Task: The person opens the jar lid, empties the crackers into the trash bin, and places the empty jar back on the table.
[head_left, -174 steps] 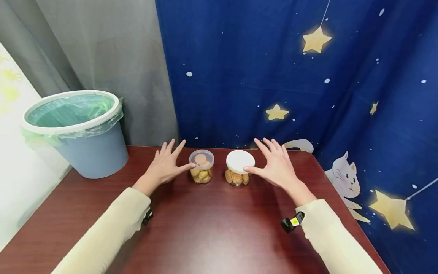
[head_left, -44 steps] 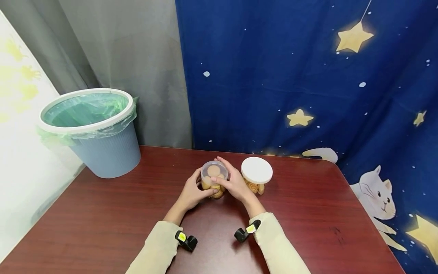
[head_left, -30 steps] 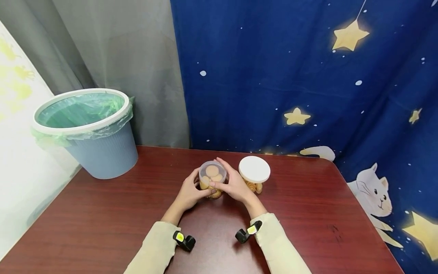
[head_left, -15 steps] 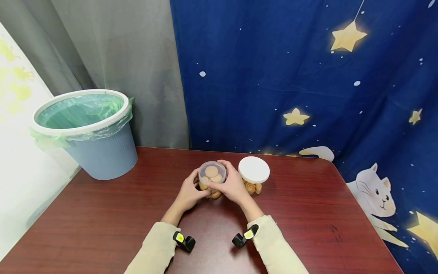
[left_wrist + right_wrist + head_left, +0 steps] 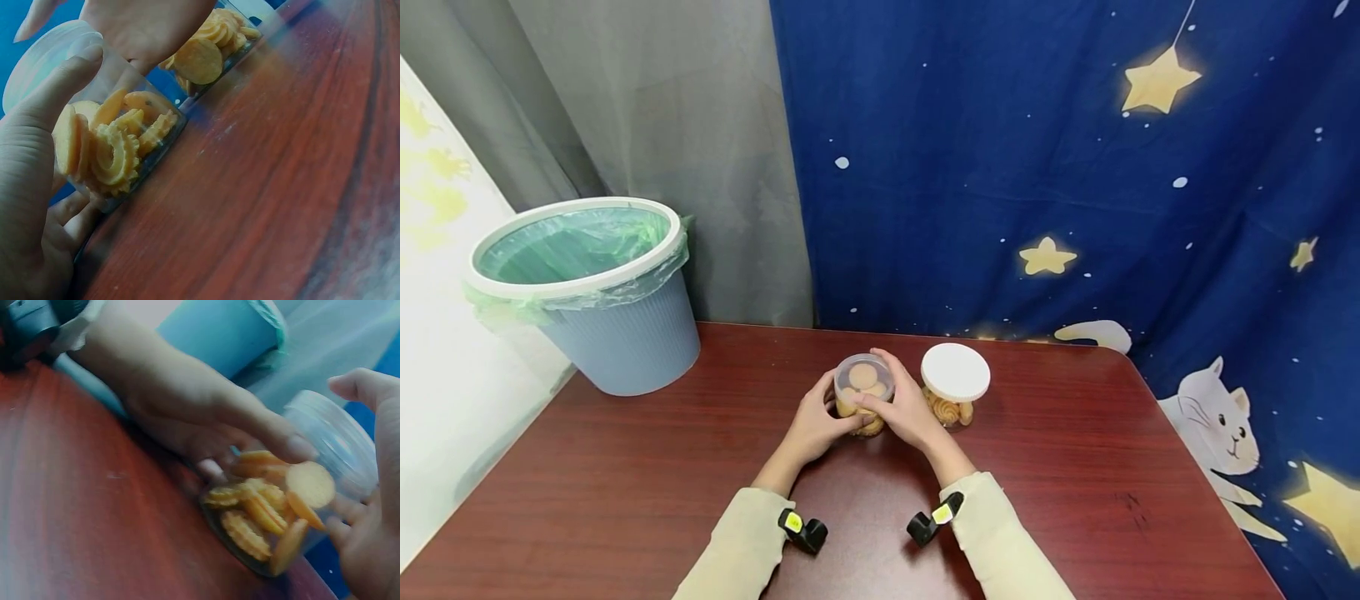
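Note:
A clear cookie jar (image 5: 862, 375) with a translucent lid (image 5: 334, 440) stands near the table's back edge, held between both hands. My left hand (image 5: 811, 427) grips the jar's body from the left, its thumb lying across the front, as the left wrist view also shows. From the right, my right hand (image 5: 912, 410) curls round the top at the lid, thumb toward the front. Pale round and ridged cookies (image 5: 112, 150) show through the wall. Just right of this hand stands a second jar with a white lid (image 5: 956, 372) and swirled cookies (image 5: 946, 409) inside.
A blue waste bin (image 5: 625, 342) with a green liner stands at the back left of the dark red wooden table (image 5: 625, 492). Behind the table hang a grey curtain (image 5: 700, 167) and a blue star-patterned curtain (image 5: 940, 167). Each wrist wears a small black camera (image 5: 805, 532).
Earlier the hands were spread apart beside the two jars; both now hold the translucent-lidded jar, which sits slightly nearer me. In the last second the right fingers have shifted slightly around its lid.

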